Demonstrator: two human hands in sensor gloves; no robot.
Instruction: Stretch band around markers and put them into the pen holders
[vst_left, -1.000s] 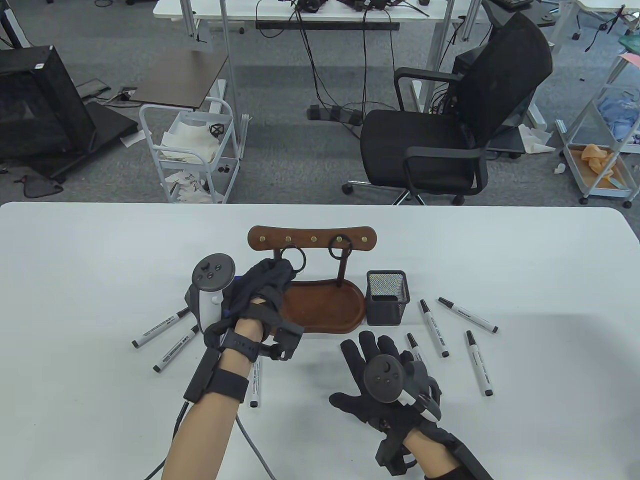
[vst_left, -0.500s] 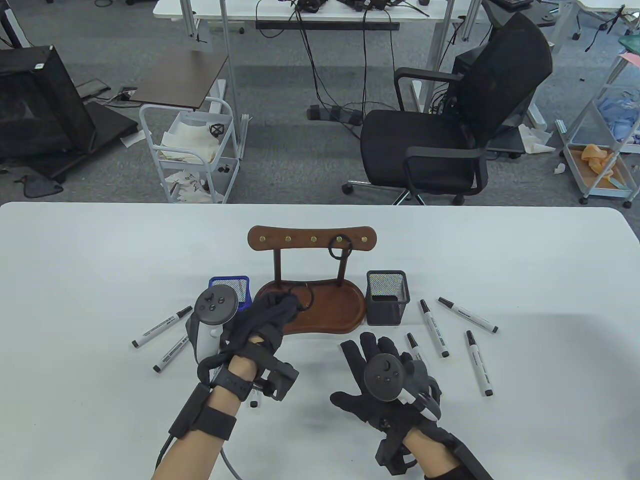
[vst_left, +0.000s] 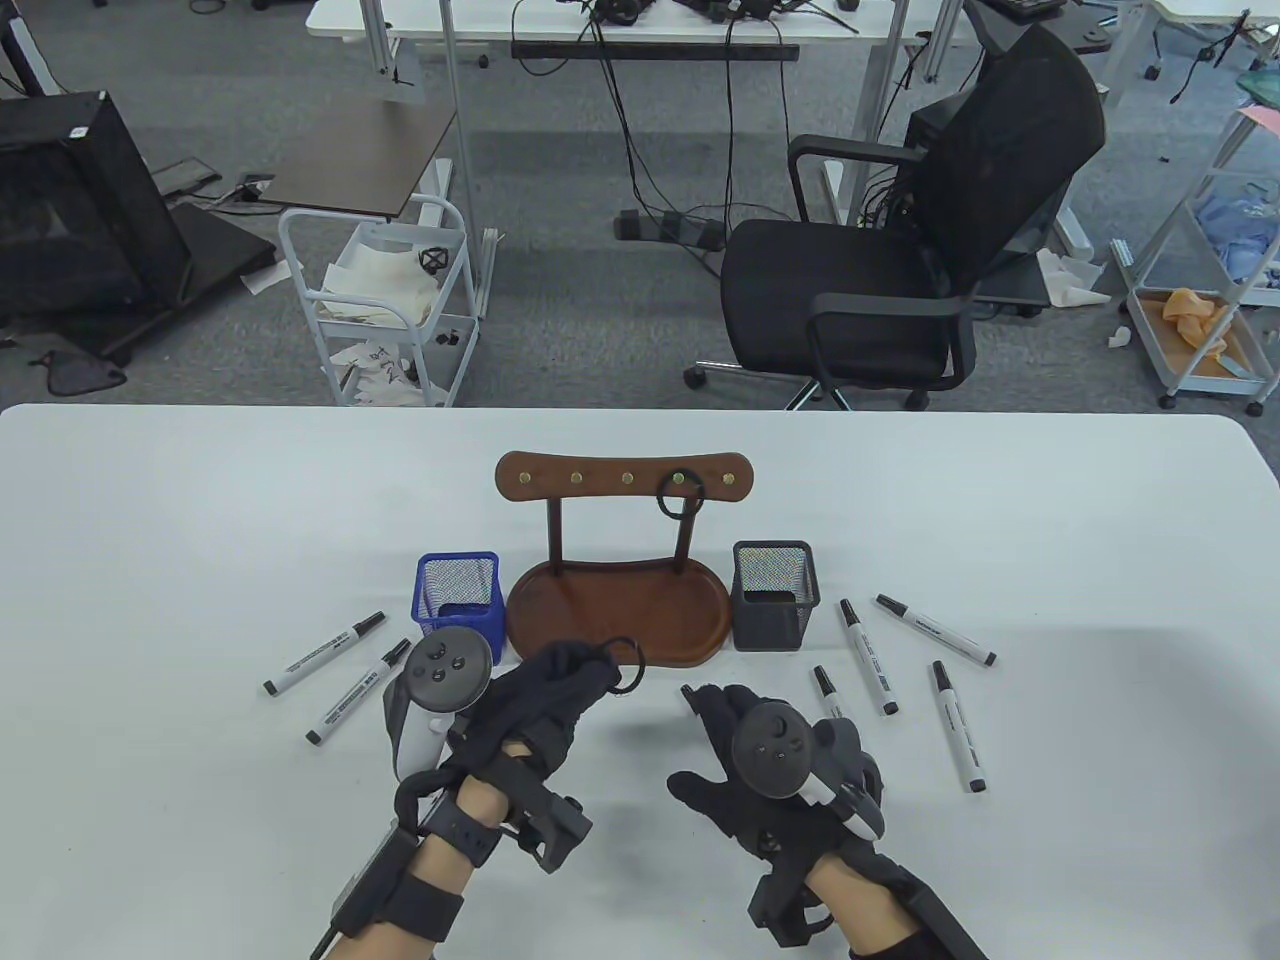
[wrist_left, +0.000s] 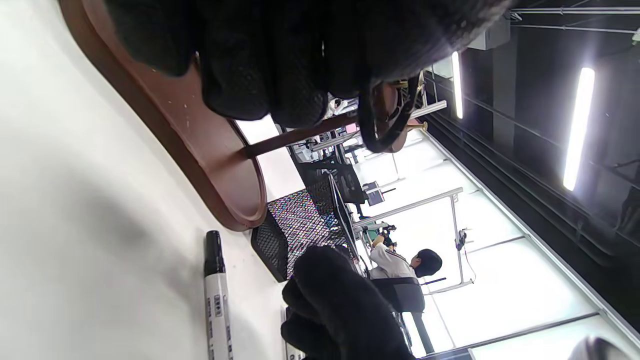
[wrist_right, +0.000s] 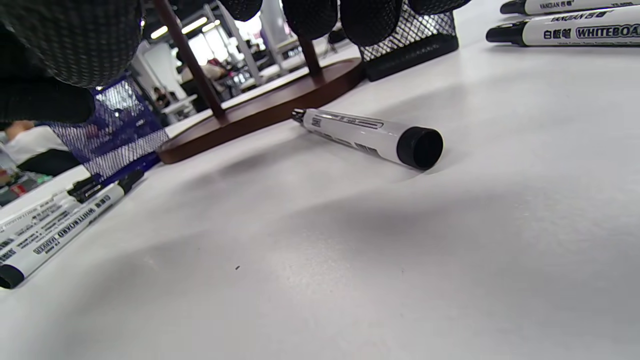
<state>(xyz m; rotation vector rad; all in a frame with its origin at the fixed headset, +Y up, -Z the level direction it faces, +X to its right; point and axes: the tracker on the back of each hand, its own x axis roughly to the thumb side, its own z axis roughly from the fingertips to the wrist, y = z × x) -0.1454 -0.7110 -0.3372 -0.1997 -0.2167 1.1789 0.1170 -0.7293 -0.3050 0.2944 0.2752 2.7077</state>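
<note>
My left hand (vst_left: 590, 675) pinches a black band (vst_left: 626, 666) just in front of the wooden rack's tray (vst_left: 620, 612). The left wrist view shows the band (wrist_left: 385, 125) hanging from my curled fingers (wrist_left: 280, 60). Beside it my right hand (vst_left: 722, 712) stays low over the table with fingers spread and holds nothing. A second band (vst_left: 680, 496) hangs on a hook of the rack's top bar (vst_left: 625, 477). A blue pen holder (vst_left: 458, 592) and a black pen holder (vst_left: 773, 592) flank the tray. Two markers (vst_left: 325, 652) lie at the left and several markers (vst_left: 868, 655) at the right. One marker (wrist_right: 370, 137) lies close under my right hand.
The white table (vst_left: 1080, 560) reaches to its far edge behind the rack. Beyond it stand a black office chair (vst_left: 900, 250) and a white cart (vst_left: 385, 300) on the floor.
My left hand pulled back from the rack's left hook toward the table's front, taking a band with it and uncovering the blue pen holder. My right hand barely moved.
</note>
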